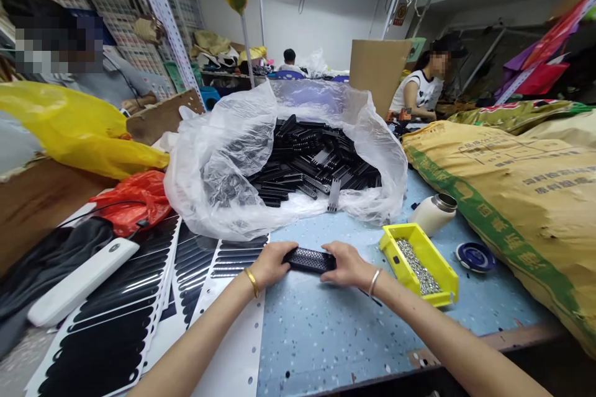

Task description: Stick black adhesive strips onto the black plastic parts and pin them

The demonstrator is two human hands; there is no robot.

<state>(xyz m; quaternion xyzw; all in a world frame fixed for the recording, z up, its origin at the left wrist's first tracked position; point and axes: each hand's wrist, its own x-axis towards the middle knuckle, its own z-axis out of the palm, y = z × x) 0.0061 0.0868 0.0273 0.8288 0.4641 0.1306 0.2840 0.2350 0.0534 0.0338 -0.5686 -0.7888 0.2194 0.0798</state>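
A black plastic piece (310,260) with a perforated, mesh-like face is stretched level between my two hands, just above the blue speckled table (316,335). My left hand (272,263) grips its left end, and my right hand (347,265) grips its right end. Beneath my right wrist a thin dark object (371,298) partly shows; its kind is hidden. Beyond my hands, a clear plastic bag (209,173) lies open with a heap of similar black pieces (316,155) inside. A yellow bin (447,291) of small shiny metal parts (416,263) stands right of my right hand.
Sheets of black strips (116,316) cover the left side, with a white elongated device (84,282) on them. An uncapped bottle (433,214), a blue lid (475,257) and a large yellow sack (512,192) occupy the right. Several people sit farther back.
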